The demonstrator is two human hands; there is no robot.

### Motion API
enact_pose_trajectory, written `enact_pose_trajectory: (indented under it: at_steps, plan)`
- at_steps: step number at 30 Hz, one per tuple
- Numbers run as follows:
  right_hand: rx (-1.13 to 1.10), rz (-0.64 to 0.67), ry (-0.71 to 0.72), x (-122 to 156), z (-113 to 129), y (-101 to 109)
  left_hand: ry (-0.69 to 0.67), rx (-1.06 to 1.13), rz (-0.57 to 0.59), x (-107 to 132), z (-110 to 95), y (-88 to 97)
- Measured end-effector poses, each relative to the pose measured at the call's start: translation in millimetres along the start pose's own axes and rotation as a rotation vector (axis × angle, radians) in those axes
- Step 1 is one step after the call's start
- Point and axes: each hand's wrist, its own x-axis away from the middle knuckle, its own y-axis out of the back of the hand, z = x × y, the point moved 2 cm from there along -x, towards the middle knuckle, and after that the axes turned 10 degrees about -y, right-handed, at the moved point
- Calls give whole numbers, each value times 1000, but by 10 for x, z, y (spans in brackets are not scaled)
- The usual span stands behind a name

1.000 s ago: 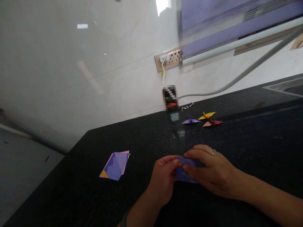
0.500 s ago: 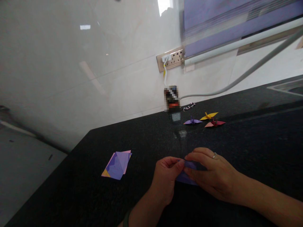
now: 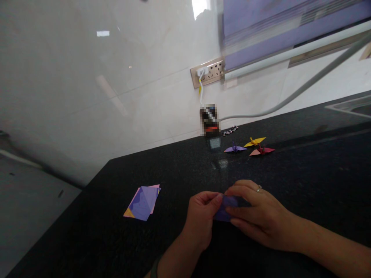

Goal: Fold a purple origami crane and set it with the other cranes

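Observation:
A small purple folded paper (image 3: pixel 225 208) lies low over the black counter (image 3: pixel 304 173), pinched from both sides. My left hand (image 3: pixel 201 220) grips its left edge with thumb and fingers closed. My right hand (image 3: pixel 255 214), a ring on one finger, presses its fingers over the paper's right part and hides most of it.
A stack of purple and pink paper sheets (image 3: pixel 142 201) lies to the left. Three paper cranes stand farther back: purple (image 3: pixel 234 148), yellow (image 3: pixel 254 141), red (image 3: pixel 261 151). A wall socket (image 3: pixel 207 72) with a white cable, a small blurred item (image 3: pixel 210 120) and a grey hose (image 3: pixel 304 85) sit behind.
Both hands stay on the paper; the fingers have shifted slightly and less of the purple paper shows below my right hand than before.

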Motion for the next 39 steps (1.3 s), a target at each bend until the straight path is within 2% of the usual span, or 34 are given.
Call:
enact_pose_trajectory:
  at_steps: [2,4,5,7,9,11,17,21,27,33,36,39]
  plan:
    - [-152,-80,-165,4,-45,-21,-26,-29,-29,-11,6,14]
    - [-301,-138,-430,10,-109,-69,-41,-67,-40,-15,10,21]
    - [-373,-118,-563,14,-135,-109,-46,-93,-39,-14,12,21]
    - [-513,24,-718,17,-155,-205,-53,-149,-29,-6,15,16]
    - [-585,177,-786,20,-149,-284,-58,-191,-15,8,15,3]
    - [-601,236,-822,22,-141,-321,-70,-226,-7,24,11,-12]
    - [-576,281,-859,22,-133,-310,-89,-296,-10,48,-3,-32]
    - [-646,305,-867,27,-141,-305,-94,-283,-22,41,10,-24]
    - [-764,286,-888,33,-181,-308,-115,-225,-37,27,63,17]
    - [-1017,250,-948,0,-189,-265,-113,-121,-56,13,78,29]
    - [-1080,211,-910,-24,-203,-238,-68,-191,-42,4,45,23]
    - [-1020,207,-864,-28,-229,-222,-22,-318,-7,-7,9,21]
